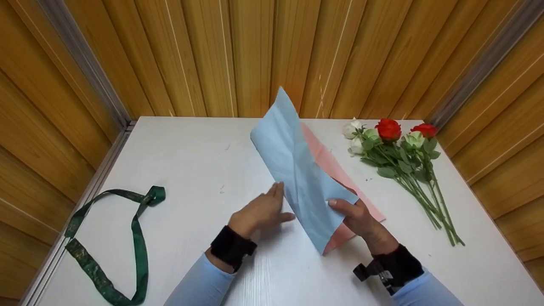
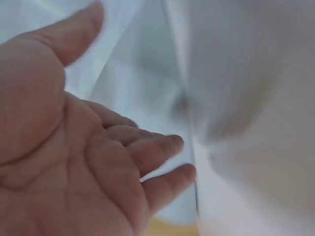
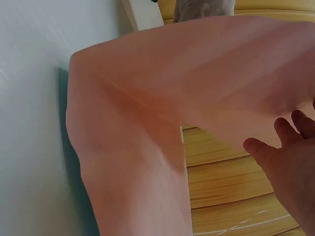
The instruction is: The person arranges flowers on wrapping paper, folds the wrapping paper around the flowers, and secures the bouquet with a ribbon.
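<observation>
A folded sheet of wrapping paper (image 1: 289, 157) stands tilted over the table, light blue on the face toward me and pink on the other. My right hand (image 1: 359, 216) pinches its lower right part, thumb on the blue face and fingers behind. In the right wrist view those fingers (image 3: 288, 130) lie against the pink side (image 3: 142, 103). My left hand (image 1: 261, 210) is at the paper's left edge with fingers extended and thumb apart. The left wrist view shows the left palm (image 2: 93, 152) turned up, fingertips at the paper's edge.
Several red, white and pale green roses (image 1: 389, 129) lie at the back right, their stems (image 1: 433, 204) pointing toward me. A dark green ribbon (image 1: 140, 238) lies looped on the white table (image 1: 191, 170) at left. Wood-patterned walls (image 1: 255, 55) stand behind and on both sides.
</observation>
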`<control>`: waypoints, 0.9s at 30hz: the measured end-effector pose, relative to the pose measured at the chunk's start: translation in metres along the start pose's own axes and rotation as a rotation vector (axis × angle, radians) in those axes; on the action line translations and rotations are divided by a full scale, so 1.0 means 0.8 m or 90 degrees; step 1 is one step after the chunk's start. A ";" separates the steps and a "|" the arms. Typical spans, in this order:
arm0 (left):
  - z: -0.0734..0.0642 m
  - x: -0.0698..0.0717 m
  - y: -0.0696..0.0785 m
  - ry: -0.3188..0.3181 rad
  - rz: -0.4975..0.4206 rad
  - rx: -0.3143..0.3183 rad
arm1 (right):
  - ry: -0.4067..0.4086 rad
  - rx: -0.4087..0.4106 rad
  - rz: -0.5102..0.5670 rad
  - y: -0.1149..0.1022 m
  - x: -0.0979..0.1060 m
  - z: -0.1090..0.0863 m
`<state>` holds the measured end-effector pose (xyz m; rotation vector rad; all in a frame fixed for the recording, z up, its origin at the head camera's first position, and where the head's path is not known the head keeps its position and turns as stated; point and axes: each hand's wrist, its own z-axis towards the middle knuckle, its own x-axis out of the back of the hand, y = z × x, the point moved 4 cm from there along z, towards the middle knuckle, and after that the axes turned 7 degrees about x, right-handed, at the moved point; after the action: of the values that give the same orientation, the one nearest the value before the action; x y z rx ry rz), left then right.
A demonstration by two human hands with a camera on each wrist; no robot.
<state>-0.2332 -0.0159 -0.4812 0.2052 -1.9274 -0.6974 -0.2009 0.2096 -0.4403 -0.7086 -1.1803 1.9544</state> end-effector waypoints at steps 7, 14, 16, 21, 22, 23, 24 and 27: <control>-0.036 0.108 -0.086 0.192 -0.157 0.099 | -0.095 -0.109 -0.159 0.030 -0.023 0.004; -0.071 0.164 -0.115 0.399 -0.222 0.082 | -0.297 -0.114 -0.447 0.055 -0.060 0.009; -0.076 0.167 -0.111 0.428 -0.181 0.056 | -0.266 -0.138 -0.552 0.058 -0.055 0.006; -0.064 0.146 -0.100 0.315 -0.064 0.029 | -0.119 -0.328 -0.778 0.063 -0.019 -0.016; -0.058 0.138 -0.099 0.270 -0.039 0.025 | -0.111 -0.364 -0.807 0.065 -0.012 -0.020; -0.052 0.130 -0.099 0.227 -0.017 0.021 | -0.114 -0.392 -0.829 0.066 -0.005 -0.024; -0.047 0.122 -0.098 0.187 0.000 0.018 | -0.125 -0.410 -0.848 0.067 0.001 -0.027; -0.034 0.101 -0.100 0.099 0.032 0.018 | -0.181 -0.419 -0.854 0.067 0.018 -0.027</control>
<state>-0.2587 -0.1267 -0.4543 0.2220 -1.7892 -0.6041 -0.2096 0.2153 -0.4991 0.1595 -1.8058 0.5274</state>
